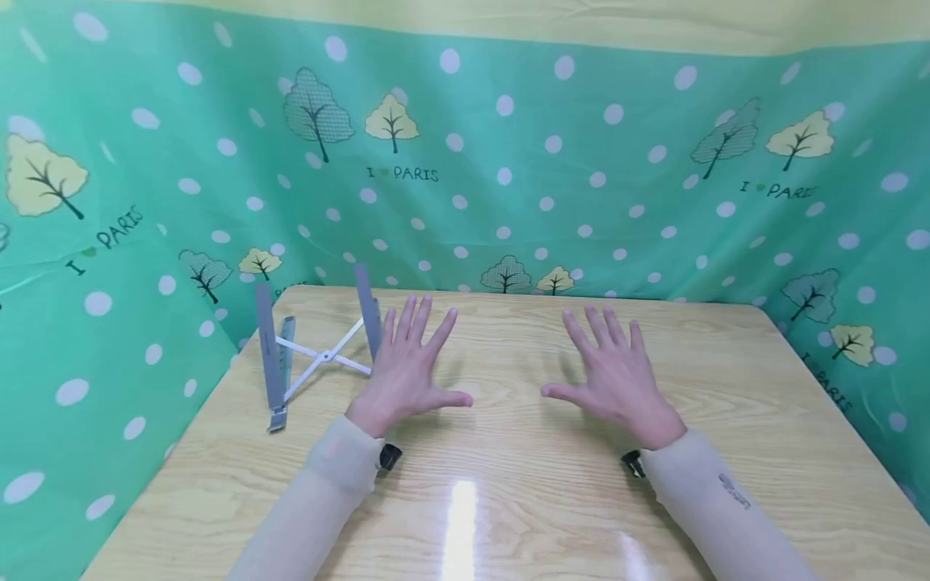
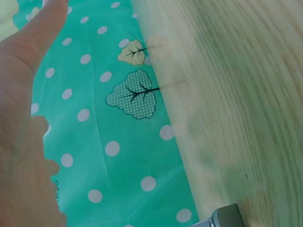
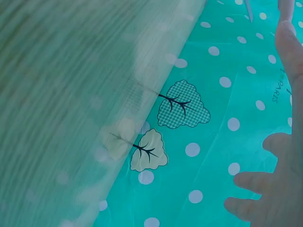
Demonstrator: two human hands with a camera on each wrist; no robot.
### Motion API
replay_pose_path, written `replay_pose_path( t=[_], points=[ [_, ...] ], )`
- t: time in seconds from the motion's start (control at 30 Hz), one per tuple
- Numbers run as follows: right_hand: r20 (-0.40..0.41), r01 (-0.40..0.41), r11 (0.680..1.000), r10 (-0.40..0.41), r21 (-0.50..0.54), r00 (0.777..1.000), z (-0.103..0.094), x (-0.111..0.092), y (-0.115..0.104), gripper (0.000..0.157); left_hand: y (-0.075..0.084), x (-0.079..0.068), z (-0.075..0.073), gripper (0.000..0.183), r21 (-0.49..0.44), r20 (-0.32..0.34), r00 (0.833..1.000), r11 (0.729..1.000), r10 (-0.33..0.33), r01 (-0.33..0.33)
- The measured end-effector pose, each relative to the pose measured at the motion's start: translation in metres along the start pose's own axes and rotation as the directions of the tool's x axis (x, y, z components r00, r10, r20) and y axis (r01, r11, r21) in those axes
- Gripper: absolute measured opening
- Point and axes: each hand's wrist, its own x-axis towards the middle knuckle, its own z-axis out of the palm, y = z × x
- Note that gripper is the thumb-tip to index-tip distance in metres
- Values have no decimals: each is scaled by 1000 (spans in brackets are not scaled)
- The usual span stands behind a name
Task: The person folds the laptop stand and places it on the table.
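Note:
Both hands hover over a wood-grain table with fingers spread and nothing held. The left hand is beside a grey folding stand, probably a laptop stand, which has two upright side bars joined by crossed silver struts. In the head view the left hand overlaps the stand's right bar; whether they touch I cannot tell. Farther right, the right hand is apart from any object, its thumb pointing toward the left hand. In the left wrist view a grey end piece of the stand shows at the bottom edge.
The wooden table reaches back to a green polka-dot curtain printed with trees, which also hangs along the left and right sides. Dark wrist devices sit under both sleeve cuffs. A bright light reflection lies on the table's front part.

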Motion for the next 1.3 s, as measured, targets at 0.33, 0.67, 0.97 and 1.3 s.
replay_pose_path(
  t=[0.33,0.67,0.97,1.3],
  points=[
    [-22,48,999,-47,17,999,-1,16,-17,113,-12,-2,-11,127,32,1,1000,999,-11,11],
    [10,98,994,-99,37,995,-3,33,-35,112,-26,-10,-14,125,27,-16,1000,999,-24,24],
    [-23,163,986,-163,34,986,-5,52,-55,110,-40,-26,-10,124,-14,-15,997,997,-70,70],
    [-3,197,979,-197,57,980,-1,73,-75,109,-61,-39,-12,124,-21,-20,994,994,-110,109]
  ],
)
